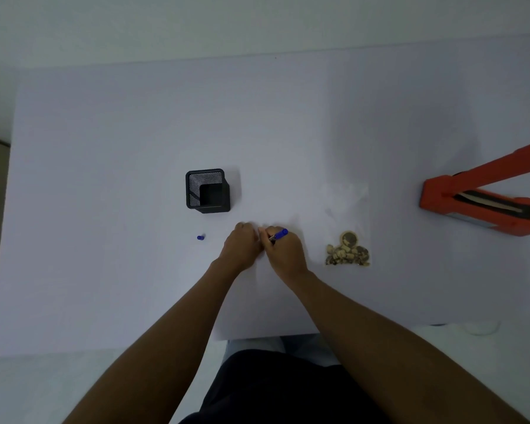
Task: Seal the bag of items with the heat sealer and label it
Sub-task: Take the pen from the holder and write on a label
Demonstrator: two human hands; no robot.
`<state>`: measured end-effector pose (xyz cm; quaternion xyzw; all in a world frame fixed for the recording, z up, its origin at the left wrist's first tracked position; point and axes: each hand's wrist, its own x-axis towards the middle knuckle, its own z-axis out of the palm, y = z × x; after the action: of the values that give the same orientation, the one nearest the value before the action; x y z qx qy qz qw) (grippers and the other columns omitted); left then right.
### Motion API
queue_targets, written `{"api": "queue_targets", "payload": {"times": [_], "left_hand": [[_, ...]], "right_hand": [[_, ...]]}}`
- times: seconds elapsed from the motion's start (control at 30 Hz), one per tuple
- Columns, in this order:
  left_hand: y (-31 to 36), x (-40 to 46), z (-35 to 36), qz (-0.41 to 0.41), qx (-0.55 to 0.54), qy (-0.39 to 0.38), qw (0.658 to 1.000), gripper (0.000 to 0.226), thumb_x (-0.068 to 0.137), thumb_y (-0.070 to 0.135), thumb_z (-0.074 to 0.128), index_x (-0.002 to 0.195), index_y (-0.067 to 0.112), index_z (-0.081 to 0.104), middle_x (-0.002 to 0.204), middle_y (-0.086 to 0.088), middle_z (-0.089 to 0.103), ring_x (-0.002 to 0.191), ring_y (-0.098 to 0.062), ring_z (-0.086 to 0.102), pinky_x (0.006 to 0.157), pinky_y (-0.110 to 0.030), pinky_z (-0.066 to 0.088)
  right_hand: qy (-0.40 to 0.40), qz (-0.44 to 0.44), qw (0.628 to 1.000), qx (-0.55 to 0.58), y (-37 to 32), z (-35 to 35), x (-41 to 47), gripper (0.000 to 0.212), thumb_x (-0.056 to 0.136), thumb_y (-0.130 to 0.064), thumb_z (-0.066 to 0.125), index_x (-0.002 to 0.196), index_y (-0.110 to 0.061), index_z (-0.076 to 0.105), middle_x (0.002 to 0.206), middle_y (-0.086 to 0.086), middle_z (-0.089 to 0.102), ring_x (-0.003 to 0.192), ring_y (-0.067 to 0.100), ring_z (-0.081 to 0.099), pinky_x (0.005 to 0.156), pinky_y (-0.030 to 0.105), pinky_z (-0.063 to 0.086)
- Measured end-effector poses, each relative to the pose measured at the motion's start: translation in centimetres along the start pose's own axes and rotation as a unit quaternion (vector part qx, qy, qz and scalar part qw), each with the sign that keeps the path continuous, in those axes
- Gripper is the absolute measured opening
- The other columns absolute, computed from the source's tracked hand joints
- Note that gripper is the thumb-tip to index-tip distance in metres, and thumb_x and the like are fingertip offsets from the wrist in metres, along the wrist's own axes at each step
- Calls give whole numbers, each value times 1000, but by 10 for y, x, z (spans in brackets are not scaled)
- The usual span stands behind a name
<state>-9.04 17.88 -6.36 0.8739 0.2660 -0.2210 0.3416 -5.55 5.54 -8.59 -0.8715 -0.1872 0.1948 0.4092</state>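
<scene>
A clear plastic bag (348,209) lies flat on the white table right of centre, with gold and brown round items (348,250) bunched at its near end. My right hand (283,249) is shut on a blue pen (278,235), tip down on the table. My left hand (241,244) presses down right beside it, fingers curled; a white label under the hands is too faint to make out. The pen's blue cap (200,237) lies loose to the left. The orange heat sealer (484,194) stands at the right edge with its arm raised.
A black mesh pen holder (208,191) stands just beyond my left hand. The table's near edge (104,351) runs close to my body. A small white object (482,327) sits low beyond the right near corner.
</scene>
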Motion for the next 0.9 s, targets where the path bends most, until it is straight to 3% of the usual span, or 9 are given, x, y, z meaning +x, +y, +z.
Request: {"api": "queue_targets", "payload": {"times": [0.1, 0.2, 0.5, 0.9], "left_hand": [[-1, 1, 2, 3, -1, -3, 1000, 19, 94, 23, 60, 89, 6, 56, 100, -15, 58, 78, -21, 56, 69, -27, 44], [-1, 3, 2, 2, -7, 5, 1000, 20, 93, 24, 60, 85, 8, 53, 98, -16, 58, 74, -20, 54, 66, -26, 41], [-2, 3, 4, -3, -8, 7, 1000, 20, 92, 23, 62, 85, 9, 51, 99, -17, 58, 74, -21, 53, 68, -29, 45], [-5, 4, 6, -4, 1, 8, 1000, 21, 92, 26, 64, 85, 9, 53, 96, -15, 59, 77, -23, 56, 73, -34, 50]], "right_hand": [[8, -5, 1000, -12, 2, 0, -2, 40, 102, -33, 44, 71, -12, 57, 64, 5, 57, 57, 17, 52, 58, 24, 43], [14, 0, 1000, -6, -1, -3, -1, 34, 102, -24, 51, 69, -19, 51, 63, 1, 52, 56, 14, 49, 57, 14, 33], [23, 9, 1000, 12, -5, -3, -1, 37, 102, -22, 53, 67, -21, 46, 59, -1, 48, 53, 12, 44, 55, 12, 30], [65, 61, 994, 57, -6, -5, -4, 42, 102, -24, 52, 62, -14, 47, 55, 4, 48, 50, 19, 47, 51, 36, 41]]}}
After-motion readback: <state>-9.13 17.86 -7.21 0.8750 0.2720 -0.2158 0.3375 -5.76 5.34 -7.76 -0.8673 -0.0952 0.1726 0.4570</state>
